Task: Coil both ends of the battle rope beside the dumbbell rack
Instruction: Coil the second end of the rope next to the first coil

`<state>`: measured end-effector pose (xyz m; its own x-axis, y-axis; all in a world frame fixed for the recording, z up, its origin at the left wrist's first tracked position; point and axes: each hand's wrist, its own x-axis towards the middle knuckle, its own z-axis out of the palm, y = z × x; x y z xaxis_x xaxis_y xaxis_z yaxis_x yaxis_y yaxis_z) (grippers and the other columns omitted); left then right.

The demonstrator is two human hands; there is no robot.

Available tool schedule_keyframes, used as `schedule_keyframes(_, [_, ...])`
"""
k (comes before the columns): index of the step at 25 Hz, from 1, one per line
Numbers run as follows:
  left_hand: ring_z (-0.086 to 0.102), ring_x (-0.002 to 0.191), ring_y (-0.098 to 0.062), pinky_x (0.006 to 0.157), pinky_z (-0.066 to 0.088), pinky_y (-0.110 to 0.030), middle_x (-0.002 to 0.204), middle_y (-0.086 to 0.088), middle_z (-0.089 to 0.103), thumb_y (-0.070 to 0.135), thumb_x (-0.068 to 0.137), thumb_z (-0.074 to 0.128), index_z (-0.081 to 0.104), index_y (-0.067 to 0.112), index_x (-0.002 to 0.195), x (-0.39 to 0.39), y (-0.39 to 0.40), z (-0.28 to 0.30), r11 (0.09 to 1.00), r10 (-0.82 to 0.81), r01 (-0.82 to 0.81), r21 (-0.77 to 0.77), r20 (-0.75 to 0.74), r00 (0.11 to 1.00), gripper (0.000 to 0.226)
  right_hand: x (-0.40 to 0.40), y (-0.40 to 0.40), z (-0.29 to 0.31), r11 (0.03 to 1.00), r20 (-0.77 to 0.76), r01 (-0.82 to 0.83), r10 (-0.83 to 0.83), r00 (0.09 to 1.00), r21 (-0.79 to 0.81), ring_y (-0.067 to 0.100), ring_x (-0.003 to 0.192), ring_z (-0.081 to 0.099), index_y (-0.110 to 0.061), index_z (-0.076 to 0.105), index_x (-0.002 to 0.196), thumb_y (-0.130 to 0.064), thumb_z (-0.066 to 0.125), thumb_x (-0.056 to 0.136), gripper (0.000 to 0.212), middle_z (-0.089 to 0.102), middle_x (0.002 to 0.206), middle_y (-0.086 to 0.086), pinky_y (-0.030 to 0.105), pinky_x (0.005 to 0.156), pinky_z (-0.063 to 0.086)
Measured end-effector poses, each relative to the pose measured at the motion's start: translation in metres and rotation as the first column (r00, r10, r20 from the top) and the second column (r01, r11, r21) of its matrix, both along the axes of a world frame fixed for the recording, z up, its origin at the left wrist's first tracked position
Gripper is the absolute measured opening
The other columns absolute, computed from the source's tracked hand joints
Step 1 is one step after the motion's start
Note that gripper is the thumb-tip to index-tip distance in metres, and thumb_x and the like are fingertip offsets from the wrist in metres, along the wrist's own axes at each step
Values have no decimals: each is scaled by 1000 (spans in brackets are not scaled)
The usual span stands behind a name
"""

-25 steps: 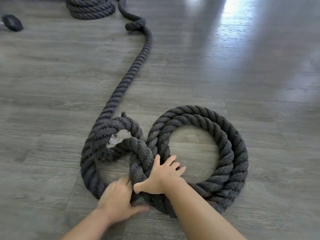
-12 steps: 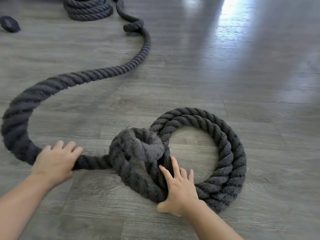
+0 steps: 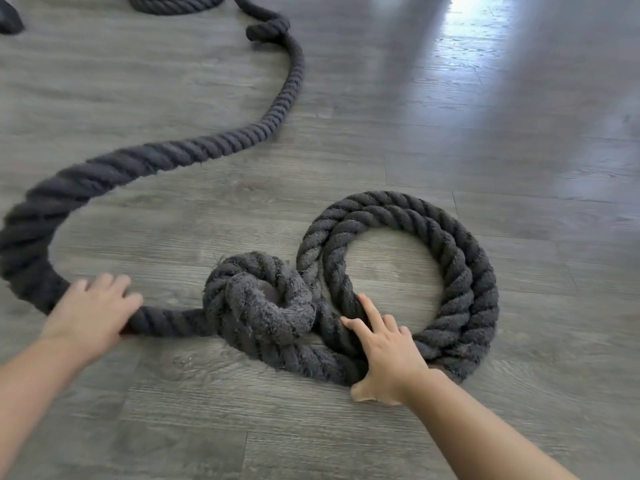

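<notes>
A thick dark grey battle rope (image 3: 284, 98) lies on the wooden floor. Near me it forms a flat double-loop coil (image 3: 460, 271) with a small tight loop (image 3: 263, 299) at its left. My right hand (image 3: 384, 351) presses with straight fingers on the coil's near left side. My left hand (image 3: 91, 313) grips the loose run of rope to the left of the small loop, fingers curled over it. From there the rope swings left, then snakes away to a second coil (image 3: 173, 3) at the top edge.
A dark rounded object (image 3: 10, 20) shows at the top left corner. Grey wood-plank floor (image 3: 519, 150) spreads to the right, with bright glare at the top right.
My left hand left the coil, took the loose rope and dragged it out to the left into a wide bend. My right hand shifted onto the coil with fingers spread.
</notes>
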<state>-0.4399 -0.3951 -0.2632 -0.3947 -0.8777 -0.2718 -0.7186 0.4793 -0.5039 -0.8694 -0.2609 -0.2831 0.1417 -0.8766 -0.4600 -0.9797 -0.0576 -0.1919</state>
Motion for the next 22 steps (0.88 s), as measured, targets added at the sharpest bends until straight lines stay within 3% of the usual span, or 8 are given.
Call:
schedule_keyframes(4, [37,128,-22,100,34,-34,130,6,37,69,62,71,47,42,130,-27,-5,2,728,496,-407,552,-14,868,77,3,-1,-3,1000,-32,-18,17,999,-26,32,138,23,-37,11,155,-57,76,63,114,-29,162,0,45,109,30])
schedule_keyframes(6, [48,123,-19,102,39,-28,125,7,47,67,48,85,48,39,131,-53,-17,4,552,703,-261,791,-273,657,95,3,0,-3,999,-40,-24,23,999,-35,32,138,23,-36,11,155,-58,75,62,115,-28,162,1,45,108,31])
schedule_keyframes(10, [51,127,-19,100,44,-23,131,3,55,15,48,100,34,28,135,-116,-19,1,666,636,-29,746,-547,544,110,3,1,-3,998,-37,-39,37,999,-50,32,138,25,-35,12,155,-60,74,60,115,-27,162,2,44,107,32])
schedule_keyframes(12, [15,151,-27,120,23,-39,162,-3,16,35,46,100,0,25,155,-131,-17,8,701,578,-93,707,-488,655,148,2,-1,-3,997,-40,-63,61,997,-44,32,138,25,-34,13,155,-60,73,60,115,-28,163,3,44,107,33])
schedule_keyframes(15, [-20,147,-12,121,0,-35,156,14,-25,85,38,76,-35,25,147,-139,13,19,854,325,16,520,-558,764,167,-5,-4,2,988,-57,-155,154,986,-16,32,136,26,-31,15,155,-58,74,62,113,-27,163,5,45,105,34])
schedule_keyframes(17, [-4,149,-6,118,8,-25,158,22,-2,97,37,60,-7,34,156,-150,19,27,858,333,118,500,-717,613,150,-13,-6,5,968,-71,-249,248,966,-3,32,135,27,-30,15,154,-56,74,64,111,-25,163,6,44,106,34])
schedule_keyframes(20, [36,143,-23,112,34,-30,144,14,47,109,32,41,44,38,140,-155,-13,31,645,754,20,764,-640,146,129,-24,-10,11,927,-120,-374,375,919,28,33,136,25,-29,15,151,-54,76,67,108,-20,163,7,46,109,32])
schedule_keyframes(22, [48,135,-32,115,34,-49,144,-5,54,110,38,34,55,25,138,-160,-12,23,478,876,-59,876,-471,99,133,-26,-11,12,912,-150,-411,409,900,23,34,135,27,-26,18,146,-51,76,68,101,-14,163,6,47,108,33])
